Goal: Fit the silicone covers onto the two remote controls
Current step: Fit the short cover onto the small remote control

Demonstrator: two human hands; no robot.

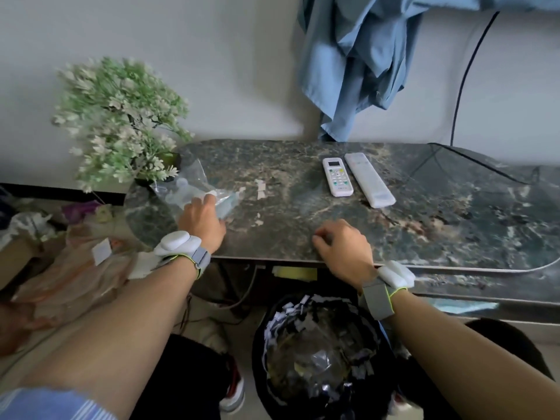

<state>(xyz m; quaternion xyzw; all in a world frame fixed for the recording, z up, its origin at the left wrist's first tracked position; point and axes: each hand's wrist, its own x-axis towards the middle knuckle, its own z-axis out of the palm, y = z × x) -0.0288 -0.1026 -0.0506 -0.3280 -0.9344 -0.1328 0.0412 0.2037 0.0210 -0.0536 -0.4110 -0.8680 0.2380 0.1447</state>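
Looking down from the head camera: the left hand [201, 221] grasps a clear bag [194, 181] at the left end of the dark table [303, 231]; its fingers curl over the bag's near edge; pale soft things sit inside the bag, too blurry to tell what they are; the right hand [344, 244] rests near the table's front edge with its fingers loosely bent, holding nothing; two white remotes lie side by side near the back of the table, well apart from both hands; the short remote [337, 177] shows its buttons and little screen; the long remote [370, 180] lies just to its right; a plant [121, 122] stands behind the bag; a bin [321, 353] sits below the table's front edge; a blue cloth [360, 56] hangs against the wall.
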